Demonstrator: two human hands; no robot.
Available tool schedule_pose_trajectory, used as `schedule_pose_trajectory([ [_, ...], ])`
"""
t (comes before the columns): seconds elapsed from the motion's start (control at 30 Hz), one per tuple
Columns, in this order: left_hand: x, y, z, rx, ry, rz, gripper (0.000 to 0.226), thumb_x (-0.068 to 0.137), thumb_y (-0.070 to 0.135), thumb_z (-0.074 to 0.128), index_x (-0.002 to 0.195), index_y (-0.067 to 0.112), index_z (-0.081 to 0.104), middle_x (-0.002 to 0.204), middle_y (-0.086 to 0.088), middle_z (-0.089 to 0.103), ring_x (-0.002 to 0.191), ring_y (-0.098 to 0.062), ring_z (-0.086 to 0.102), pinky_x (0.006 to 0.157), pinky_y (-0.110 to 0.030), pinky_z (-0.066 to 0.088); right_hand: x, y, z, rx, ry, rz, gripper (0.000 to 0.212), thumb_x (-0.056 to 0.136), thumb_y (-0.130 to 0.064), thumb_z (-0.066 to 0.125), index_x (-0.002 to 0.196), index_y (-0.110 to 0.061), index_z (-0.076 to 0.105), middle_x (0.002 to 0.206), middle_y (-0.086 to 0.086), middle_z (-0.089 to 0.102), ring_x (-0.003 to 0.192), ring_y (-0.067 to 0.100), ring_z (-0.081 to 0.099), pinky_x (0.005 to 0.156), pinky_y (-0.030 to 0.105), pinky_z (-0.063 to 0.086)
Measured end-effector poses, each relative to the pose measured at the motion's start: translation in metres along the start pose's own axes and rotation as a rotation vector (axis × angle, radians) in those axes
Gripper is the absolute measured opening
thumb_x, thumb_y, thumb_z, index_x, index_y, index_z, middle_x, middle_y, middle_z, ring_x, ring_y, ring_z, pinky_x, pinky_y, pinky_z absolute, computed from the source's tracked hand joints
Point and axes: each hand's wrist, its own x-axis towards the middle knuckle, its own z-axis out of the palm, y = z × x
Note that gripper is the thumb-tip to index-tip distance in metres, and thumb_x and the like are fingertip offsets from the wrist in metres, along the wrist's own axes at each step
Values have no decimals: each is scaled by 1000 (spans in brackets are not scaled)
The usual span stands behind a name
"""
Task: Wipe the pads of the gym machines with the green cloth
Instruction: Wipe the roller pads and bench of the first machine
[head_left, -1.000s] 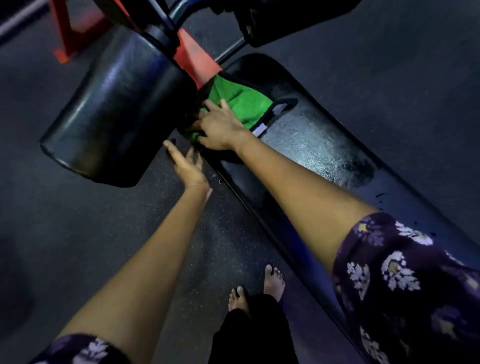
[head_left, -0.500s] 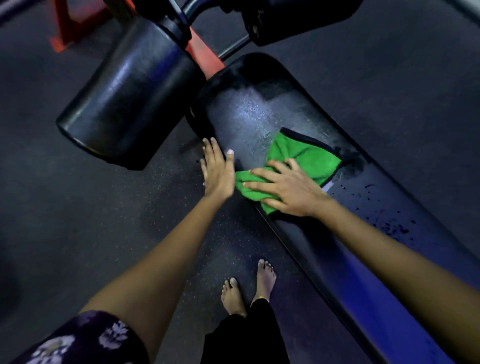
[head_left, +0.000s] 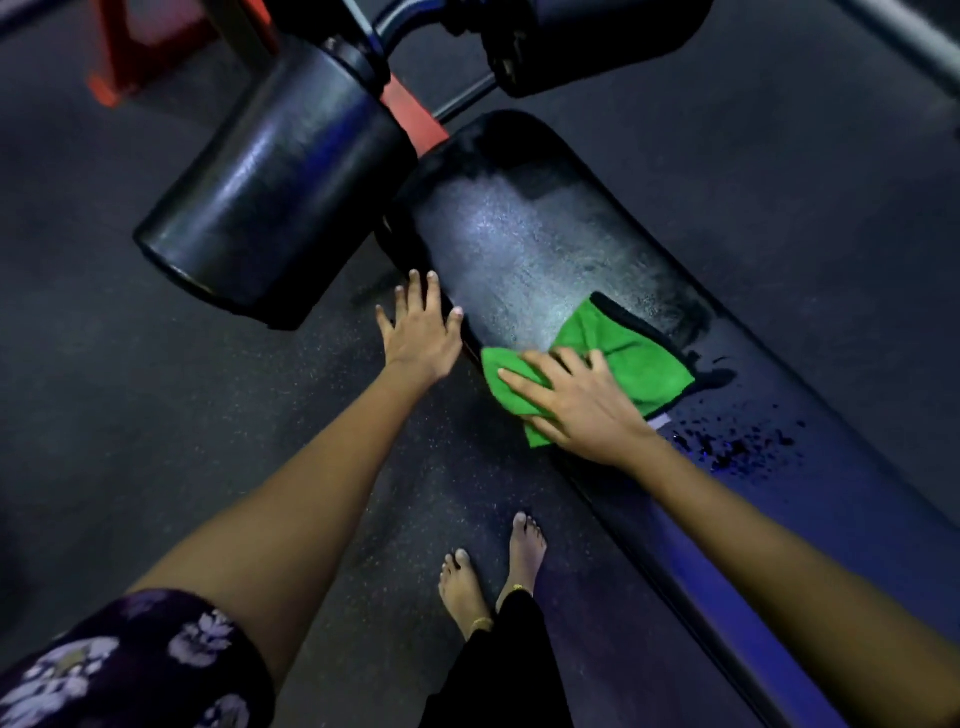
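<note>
- A floral sleeve (head_left: 130, 670) covers the person's left upper arm at the lower left corner; the bare forearm reaches up from it toward the middle of the view.
- A black roller pad (head_left: 270, 187) hangs at the upper left, tilted, its round end face toward the floor (head_left: 130, 415); a red frame (head_left: 410, 111) shows behind it.
- The left hand (head_left: 420, 335) lies flat, fingers straight and spread apart, holding nothing; its fingertips touch the near edge of the bench pad just below the roller pad.
- Two bare feet (head_left: 493, 582) stand on the dark speckled floor beside the bench, with black trouser legs above them.
- The bench pad (head_left: 519, 244) is long and black and runs from upper centre down to the lower right; its upper part looks damp and shiny.
- The green cloth (head_left: 623, 364) lies spread on the bench pad at its near edge, about midway along its visible length.
- The right hand (head_left: 576, 402) presses on the near part of the green cloth, palm down, fingers straight and slightly spread, not curled round it.
- Dark droplets (head_left: 737, 441) speckle the bench pad just right of the cloth.
</note>
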Motion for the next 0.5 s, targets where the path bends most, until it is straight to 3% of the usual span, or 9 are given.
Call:
schedule_pose_trajectory([
  [0.07, 0, 1, -4, -2, -27, 2, 63, 101, 41, 29, 151, 15, 1, 159, -6, -7, 146, -26, -2, 115, -50, -5, -13, 23, 0, -8, 33, 53, 55, 83, -47, 37, 132, -26, 51, 124, 11, 56, 95, 29, 54, 71, 38, 44],
  [0.2, 0, 6, -3, 0, -25, 1, 72, 99, 39, 37, 150, 9, -3, 158, -12, -9, 146, -29, 0, 115, -49, -3, 18, 38, -16, 102, 72, 620, 53, 93, -45, 44, 143, -28, 39, 141, 12, 39, 117, 32, 41, 89, 45, 35],
  [0.23, 0, 9, -2, -20, -7, -7, 73, 98, 36, 39, 150, 6, -3, 158, -14, -8, 146, -29, 0, 115, -49, -3, 32, 30, -18, 98, 70, 689, 55, 95, -46, 43, 146, -28, 33, 144, 10, 35, 121, 31, 37, 92, 44, 33],
  [0.33, 1, 17, 3, -72, 78, -19, 73, 96, 27, 44, 149, 2, 2, 158, -15, -5, 146, -27, -2, 116, -46, -3, 54, -4, -15, 94, 45, 596, 58, 96, -49, 38, 147, -25, 28, 147, 9, 32, 123, 28, 36, 93, 44, 32],
  [0.5, 0, 30, 12, -76, 167, 154, 65, 97, 28, 43, 149, 6, 11, 159, -10, -5, 146, -25, -3, 116, -43, -4, -6, -19, 6, 45, 91, 203, 60, 80, -48, 62, 134, -26, 50, 126, 10, 56, 98, 29, 53, 75, 42, 42],
])
